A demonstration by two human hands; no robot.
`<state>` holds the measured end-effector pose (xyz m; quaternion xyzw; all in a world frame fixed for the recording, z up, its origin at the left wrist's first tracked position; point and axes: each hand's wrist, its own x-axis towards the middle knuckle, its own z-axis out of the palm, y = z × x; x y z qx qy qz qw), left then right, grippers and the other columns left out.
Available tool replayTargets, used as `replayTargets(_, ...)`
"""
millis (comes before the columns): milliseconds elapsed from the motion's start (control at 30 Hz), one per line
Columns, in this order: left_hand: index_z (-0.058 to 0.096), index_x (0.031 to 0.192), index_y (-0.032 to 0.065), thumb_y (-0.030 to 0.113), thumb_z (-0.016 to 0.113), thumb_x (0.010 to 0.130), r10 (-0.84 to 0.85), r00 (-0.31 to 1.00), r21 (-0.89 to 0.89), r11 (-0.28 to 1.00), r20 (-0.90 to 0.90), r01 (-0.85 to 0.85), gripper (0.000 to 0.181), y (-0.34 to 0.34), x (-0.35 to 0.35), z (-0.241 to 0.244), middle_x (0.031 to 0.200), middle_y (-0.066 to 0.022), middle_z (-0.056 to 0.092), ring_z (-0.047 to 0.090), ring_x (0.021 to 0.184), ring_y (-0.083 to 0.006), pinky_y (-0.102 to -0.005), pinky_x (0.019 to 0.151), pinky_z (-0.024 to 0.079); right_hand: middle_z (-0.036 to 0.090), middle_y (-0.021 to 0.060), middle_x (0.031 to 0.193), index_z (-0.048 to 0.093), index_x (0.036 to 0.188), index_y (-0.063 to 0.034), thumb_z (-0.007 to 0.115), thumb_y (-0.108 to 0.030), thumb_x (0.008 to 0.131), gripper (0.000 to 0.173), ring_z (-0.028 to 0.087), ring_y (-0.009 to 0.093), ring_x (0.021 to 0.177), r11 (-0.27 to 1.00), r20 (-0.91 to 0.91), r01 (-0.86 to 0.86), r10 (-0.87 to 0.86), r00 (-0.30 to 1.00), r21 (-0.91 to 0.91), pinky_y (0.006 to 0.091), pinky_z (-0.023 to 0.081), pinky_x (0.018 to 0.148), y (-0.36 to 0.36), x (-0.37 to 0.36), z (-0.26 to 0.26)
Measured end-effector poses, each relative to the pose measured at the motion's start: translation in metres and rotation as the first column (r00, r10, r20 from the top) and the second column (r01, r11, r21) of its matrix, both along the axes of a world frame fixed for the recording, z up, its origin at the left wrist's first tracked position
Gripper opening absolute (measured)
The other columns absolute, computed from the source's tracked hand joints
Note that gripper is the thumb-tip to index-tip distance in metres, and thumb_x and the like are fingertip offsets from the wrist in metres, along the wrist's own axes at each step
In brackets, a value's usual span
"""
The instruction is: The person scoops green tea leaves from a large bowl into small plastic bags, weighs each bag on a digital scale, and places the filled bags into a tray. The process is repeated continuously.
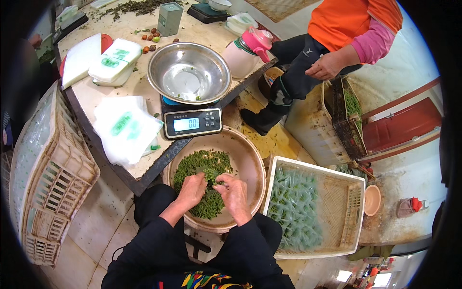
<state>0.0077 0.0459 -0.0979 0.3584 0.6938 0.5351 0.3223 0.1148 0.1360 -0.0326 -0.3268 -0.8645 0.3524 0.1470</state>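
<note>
Over a wide round tub (252,159) of small green peppercorn-like pieces (202,162), my left hand (194,188) and my right hand (234,194) come close together. Between their fingertips is a small clear plastic bag (209,175) with green pieces in it; both hands touch it. Above the tub, a digital scale (193,123) sits at the table corner and carries a steel bowl (189,77) with a few green bits inside. Flat printed plastic bags (126,128) lie left of the scale. Right of the tub, a white plastic crate (314,164) holds many filled clear bags (296,209).
Stacked crates (57,180) stand at the left, beside the table (144,94). On the table are more bag stacks (115,61), a metal tin (169,20) and a pink-lidded jug (245,54). A person in orange (339,25) is at the upper right, near a tall bin (314,123).
</note>
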Motion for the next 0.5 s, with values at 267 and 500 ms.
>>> replayTargets(267,0.05,0.078,-0.0054,0.006,0.044,0.085,-0.034,0.997,0.023,0.999,0.075,0.033,0.015,-0.003,-0.001,0.011,0.055,-0.019,0.051,0.057,0.054,-0.0317,-0.0399,0.05,0.042,0.055,0.0111,0.11,0.048,0.123,-0.0107,0.073,-0.007,0.072,0.057,0.052,0.014,0.094,0.759,-0.125,0.251,-0.399,0.908,-0.601,0.0283,0.051,0.073,0.013,0.001,-0.003)
replayTargets(500,0.056,0.094,-0.0038,0.009,0.047,0.086,-0.128,0.931,-0.06,0.992,-0.341,0.115,0.017,0.004,0.015,0.002,0.064,-0.0234,0.056,0.059,0.06,-0.0376,-0.0433,0.055,0.045,0.059,0.0162,0.093,0.053,0.108,-0.0043,0.062,0.005,0.065,0.045,0.058,0.027,0.081,0.992,0.142,0.125,-0.121,0.983,-0.017,0.0351,0.045,0.069,0.017,0.0,-0.095)
